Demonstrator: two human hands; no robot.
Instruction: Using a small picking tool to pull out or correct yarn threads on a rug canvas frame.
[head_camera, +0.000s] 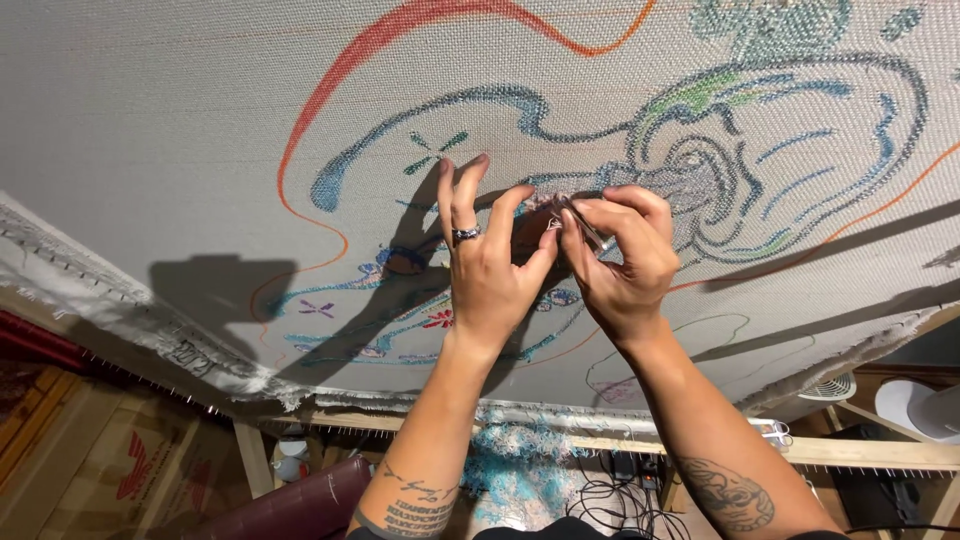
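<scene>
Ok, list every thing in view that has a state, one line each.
Cloth: stretched taut on the frame, partly filled with blue, green and orange outlines.
Frame: upright, cloth hooked along its edge.
Left hand: raised at the cloth, thumb and forefinger pinched, ring on one finger.
Right hand: pinched on a thin tool, which is too small to identify.
Yarn scraps: loose pile below the frame.
</scene>
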